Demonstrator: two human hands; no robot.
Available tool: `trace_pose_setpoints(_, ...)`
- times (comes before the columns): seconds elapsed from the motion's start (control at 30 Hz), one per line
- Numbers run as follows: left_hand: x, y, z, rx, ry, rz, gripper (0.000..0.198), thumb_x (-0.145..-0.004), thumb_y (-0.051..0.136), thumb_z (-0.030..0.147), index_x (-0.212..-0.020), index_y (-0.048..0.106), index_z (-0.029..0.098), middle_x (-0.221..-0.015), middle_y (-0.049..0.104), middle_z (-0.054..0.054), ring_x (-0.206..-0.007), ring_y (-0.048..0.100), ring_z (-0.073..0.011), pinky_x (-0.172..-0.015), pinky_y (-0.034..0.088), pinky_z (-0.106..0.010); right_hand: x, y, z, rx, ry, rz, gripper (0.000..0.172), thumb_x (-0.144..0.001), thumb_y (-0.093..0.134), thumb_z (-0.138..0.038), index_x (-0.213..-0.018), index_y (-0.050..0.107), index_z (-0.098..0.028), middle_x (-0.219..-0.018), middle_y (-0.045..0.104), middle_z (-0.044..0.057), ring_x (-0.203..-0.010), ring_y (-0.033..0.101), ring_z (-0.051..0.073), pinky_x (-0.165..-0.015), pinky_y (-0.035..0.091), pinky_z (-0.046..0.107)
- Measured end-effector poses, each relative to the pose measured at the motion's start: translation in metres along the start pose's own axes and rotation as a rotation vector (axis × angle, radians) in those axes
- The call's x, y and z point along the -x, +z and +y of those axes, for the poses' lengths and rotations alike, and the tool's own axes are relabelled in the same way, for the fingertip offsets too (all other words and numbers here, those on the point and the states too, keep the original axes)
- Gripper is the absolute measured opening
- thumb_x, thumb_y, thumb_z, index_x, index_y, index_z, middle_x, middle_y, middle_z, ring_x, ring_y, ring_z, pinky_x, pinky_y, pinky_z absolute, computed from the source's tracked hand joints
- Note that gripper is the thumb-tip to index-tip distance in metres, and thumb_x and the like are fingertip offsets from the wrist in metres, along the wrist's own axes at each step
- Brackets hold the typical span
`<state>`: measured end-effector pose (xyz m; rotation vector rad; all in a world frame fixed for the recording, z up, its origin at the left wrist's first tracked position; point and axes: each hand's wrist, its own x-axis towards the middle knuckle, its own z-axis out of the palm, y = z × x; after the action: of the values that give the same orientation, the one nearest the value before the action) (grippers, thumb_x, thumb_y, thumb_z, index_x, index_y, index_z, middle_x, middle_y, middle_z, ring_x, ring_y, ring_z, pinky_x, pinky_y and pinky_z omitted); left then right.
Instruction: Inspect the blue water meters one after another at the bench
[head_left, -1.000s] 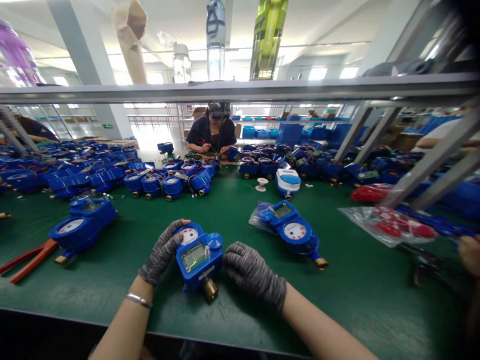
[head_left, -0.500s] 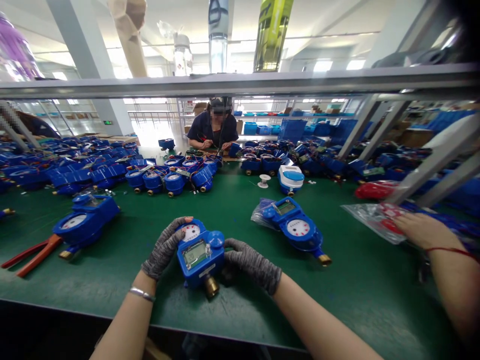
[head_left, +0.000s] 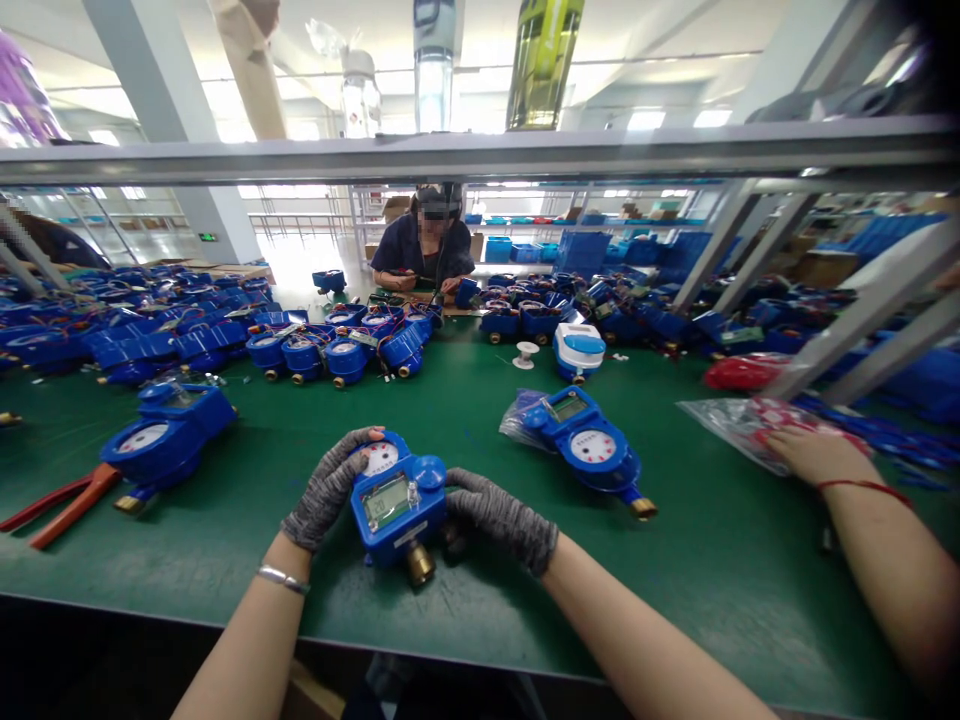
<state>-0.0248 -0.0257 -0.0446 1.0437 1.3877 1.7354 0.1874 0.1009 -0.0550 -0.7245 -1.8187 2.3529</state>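
A blue water meter [head_left: 397, 505] with a small display, a round dial and a brass threaded end rests on the green bench in front of me. My left hand [head_left: 330, 485], in a grey fingerless glove, is closed round its dial side, with the thumb across the dial. On the meter's right flank, by the round blue cap, the gloved fingers of my right hand [head_left: 499, 515] are bent against the housing. Under those fingers is a dark rounded object [head_left: 453, 540], partly hidden, whose kind I cannot make out.
Other blue meters lie to the right [head_left: 589, 445] and left [head_left: 172, 440], the left one beside red-handled pliers [head_left: 71, 505]. A co-worker's hand [head_left: 817, 455] touches a plastic bag of red parts [head_left: 742, 430]. Rows of meters and a white spool [head_left: 523, 354] lie beyond.
The view has shifted slightly. Both my hands stay on the meter, nearly still. The co-worker's hand at right has moved a little left over the bag.
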Motion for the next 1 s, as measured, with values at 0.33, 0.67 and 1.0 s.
trace_pose_setpoints(0.33, -0.004, -0.005, -0.011, -0.004, 0.023, -0.035, 0.032, -0.087, 0.062, 0.036, -0.114, 0.064, 0.018, -0.136, 0.054, -0.011, -0.125, 0.049, -0.0304, -0.106, 0.039, -0.041, -0.003, -0.002, 0.016, -0.118, -0.127, -0.071, 0.064, -0.077, 0.069, -0.049, -0.132, 0.047, -0.022, -0.073, 0.065, 0.0, -0.054, 0.058, 0.012, -0.052, 0.049, 0.023)
trace_pose_setpoints(0.67, 0.019, -0.033, 0.017, -0.133, 0.03, -0.227, 0.063, -0.069, 0.082, 0.036, -0.127, 0.059, 0.025, -0.14, 0.05, -0.01, -0.127, 0.048, -0.034, -0.108, 0.039, -0.049, -0.001, 0.015, -0.009, -0.049, -0.114, 0.005, 0.069, -0.066, 0.075, -0.058, -0.12, 0.062, -0.017, -0.081, 0.068, 0.007, -0.065, 0.062, 0.02, -0.065, 0.052, 0.033)
trace_pose_setpoints(1.0, 0.085, -0.041, -0.009, -0.318, 0.153, 0.008, 0.095, -0.05, 0.092, 0.038, -0.133, 0.047, 0.027, -0.13, 0.054, -0.011, -0.115, 0.057, -0.0331, -0.096, 0.051, -0.044, -0.01, 0.02, -0.02, -0.066, -0.047, 0.098, 0.06, -0.069, 0.073, -0.057, -0.116, 0.062, -0.02, -0.095, 0.07, 0.009, -0.088, 0.067, 0.025, -0.08, 0.053, 0.039)
